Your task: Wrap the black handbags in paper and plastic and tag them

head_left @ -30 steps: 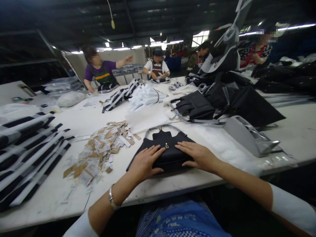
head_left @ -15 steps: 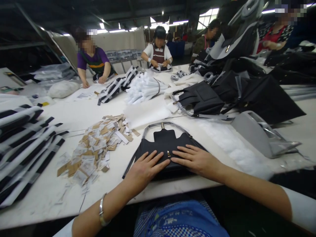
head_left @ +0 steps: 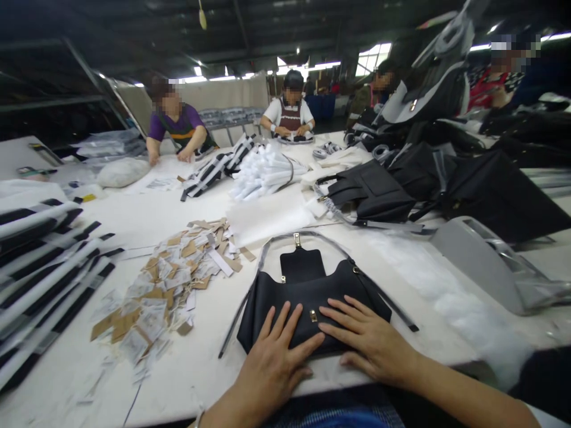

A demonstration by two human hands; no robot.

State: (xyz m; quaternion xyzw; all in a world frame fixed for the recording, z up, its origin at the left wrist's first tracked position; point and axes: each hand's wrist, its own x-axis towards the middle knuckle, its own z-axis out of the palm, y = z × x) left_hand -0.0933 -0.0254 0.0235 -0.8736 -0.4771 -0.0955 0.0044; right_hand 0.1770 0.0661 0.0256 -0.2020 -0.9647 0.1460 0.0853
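Note:
A black handbag (head_left: 272, 291) lies on the white table in front of me, its tab flap (head_left: 303, 266) folded back toward its wrapped handle (head_left: 319, 240). A small gold clasp (head_left: 313, 315) shows on the front panel. My left hand (head_left: 277, 345) rests on the panel's left part, fingers spread. On the other side of the clasp, my right hand (head_left: 363, 336) lies with its fingers stretched over the leather. Neither hand is wrapped around anything. Plastic-covered straps (head_left: 404, 315) run out from the bag's sides.
Left of the bag is a heap of paper tags (head_left: 165, 285). Black-and-white wrapped strips (head_left: 49, 285) fill the far left. More black bags (head_left: 370, 190), a grey piece (head_left: 482, 261) and white padding (head_left: 437, 297) lie to the right. Co-workers (head_left: 292, 113) work across the table.
The view has tilted up, so the bag and my hands sit lower. The bag's front looks fuller and more of its sides shows. My hands remain spread on it.

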